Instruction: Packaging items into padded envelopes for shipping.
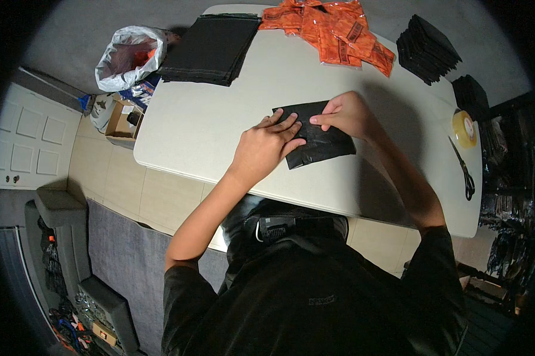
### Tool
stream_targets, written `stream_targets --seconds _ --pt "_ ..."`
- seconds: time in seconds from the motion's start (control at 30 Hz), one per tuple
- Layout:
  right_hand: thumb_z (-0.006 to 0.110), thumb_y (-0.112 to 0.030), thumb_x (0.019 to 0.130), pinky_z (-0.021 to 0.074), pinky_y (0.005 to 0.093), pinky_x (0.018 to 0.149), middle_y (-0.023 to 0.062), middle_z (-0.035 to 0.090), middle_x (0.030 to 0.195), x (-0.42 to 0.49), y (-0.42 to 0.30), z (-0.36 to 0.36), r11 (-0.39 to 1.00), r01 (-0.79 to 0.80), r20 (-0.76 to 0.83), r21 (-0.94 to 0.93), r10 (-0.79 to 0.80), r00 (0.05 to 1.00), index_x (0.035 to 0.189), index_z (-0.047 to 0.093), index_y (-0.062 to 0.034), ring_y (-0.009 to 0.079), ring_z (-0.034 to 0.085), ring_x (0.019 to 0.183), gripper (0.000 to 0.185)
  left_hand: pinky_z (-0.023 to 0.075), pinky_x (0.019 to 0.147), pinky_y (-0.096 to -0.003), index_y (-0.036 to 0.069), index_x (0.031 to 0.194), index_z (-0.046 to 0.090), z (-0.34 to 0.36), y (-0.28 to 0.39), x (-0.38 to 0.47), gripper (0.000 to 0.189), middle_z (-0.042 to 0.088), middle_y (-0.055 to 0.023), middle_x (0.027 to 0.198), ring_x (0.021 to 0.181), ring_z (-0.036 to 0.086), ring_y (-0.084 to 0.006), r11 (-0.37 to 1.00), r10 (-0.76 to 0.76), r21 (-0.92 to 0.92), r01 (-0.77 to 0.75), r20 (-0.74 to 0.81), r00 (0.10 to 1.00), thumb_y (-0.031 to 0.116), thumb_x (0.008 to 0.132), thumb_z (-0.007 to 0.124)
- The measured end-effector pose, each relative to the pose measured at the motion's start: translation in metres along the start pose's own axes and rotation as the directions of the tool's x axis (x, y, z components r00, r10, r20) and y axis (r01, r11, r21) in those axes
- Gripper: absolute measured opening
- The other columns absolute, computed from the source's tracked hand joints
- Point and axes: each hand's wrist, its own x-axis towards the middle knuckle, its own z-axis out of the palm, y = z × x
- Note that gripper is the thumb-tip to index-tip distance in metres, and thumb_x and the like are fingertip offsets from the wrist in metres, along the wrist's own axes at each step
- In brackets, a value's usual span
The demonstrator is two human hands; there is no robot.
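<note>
A black plastic packet point(323, 144), flat and slightly creased, lies near the front edge of the white table point(196, 129). My left hand point(267, 140) rests palm down on its left part, fingers spread a little. Over the packet's upper right is my right hand point(345, 116), thumb and index finger close together at its surface; whether they pinch the plastic is not clear. Beyond them, orange packets in clear wrapping point(334, 33) lie in a heap at the table's far side. A stack of large flat black bags point(211, 49) sits at the far left corner.
Black scissors point(465, 173) and a roll of clear tape point(464, 129) lie at the right edge. Folded black stacks point(427, 49) point(470, 95) stand at the far right. Left of the table are an open silvery bag point(131, 58) holding something orange and a cardboard box point(122, 120).
</note>
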Motion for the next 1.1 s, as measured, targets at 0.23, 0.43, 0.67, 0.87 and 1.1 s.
stream_targets --seconds 0.23,0.43,0.67,0.87,1.1 --pt "0.091 -0.030 0.087 0.0561 0.0276 0.059 0.0107 0.077 0.071 -0.007 -0.013 0.002 0.987 0.025 -0.044 -0.158 -0.033 0.998 0.083 0.078 0.0032 0.0116 0.070 0.060 0.036 0.0603 0.102 -0.0391 0.012 0.120 0.082 -0.001 0.000 0.000 0.044 0.076 -0.0071 0.132 0.131 0.068 -0.0280 1.000 -0.005 -0.010 0.005 0.006 1.000 0.048 0.098 0.070" --pt "0.088 -0.032 0.090 0.0525 0.0278 0.053 0.0082 0.074 0.064 -0.010 -0.008 0.006 0.984 -0.002 -0.107 -0.179 -0.017 0.994 0.078 0.078 0.0012 0.0111 0.066 0.053 0.036 0.0596 0.103 -0.0402 0.012 0.121 0.082 0.000 0.000 0.000 0.044 0.076 -0.0079 0.132 0.131 0.068 -0.0288 1.000 -0.015 -0.015 0.015 0.021 1.000 0.048 0.098 0.070" --pt "0.085 -0.035 0.094 0.0481 0.0286 0.049 0.0069 0.068 0.055 -0.007 -0.004 0.005 0.984 0.015 -0.159 -0.180 -0.044 0.986 0.074 0.078 0.0003 0.0093 0.061 0.048 0.041 0.0596 0.103 -0.0408 0.012 0.120 0.082 0.001 -0.001 0.000 0.044 0.075 -0.0081 0.133 0.132 0.068 -0.0286 1.000 -0.005 -0.010 0.005 0.000 1.000 0.048 0.097 0.070" --pt "0.091 -0.038 0.086 0.0549 0.0367 0.056 0.0086 0.068 0.062 -0.010 0.004 0.016 0.889 0.089 -0.319 -0.449 -0.252 0.914 0.074 0.074 -0.0052 0.0208 0.067 0.055 0.039 0.0591 0.104 -0.0407 0.012 0.122 0.081 0.002 -0.001 -0.001 0.046 0.075 -0.0078 0.134 0.132 0.067 -0.0289 1.000 -0.007 -0.005 0.007 0.006 1.000 0.049 0.098 0.069" --pt "0.088 -0.036 0.088 0.0584 0.0451 0.093 0.0196 0.076 0.114 -0.030 -0.006 0.018 0.774 0.270 -0.288 -0.573 -0.498 0.818 0.111 0.072 0.0030 0.0301 0.074 0.107 0.047 0.0583 0.105 -0.0403 0.011 0.124 0.080 -0.001 -0.002 -0.003 0.048 0.074 -0.0081 0.135 0.132 0.067 -0.0290 1.000 -0.013 -0.023 0.013 0.011 1.000 0.049 0.096 0.070"
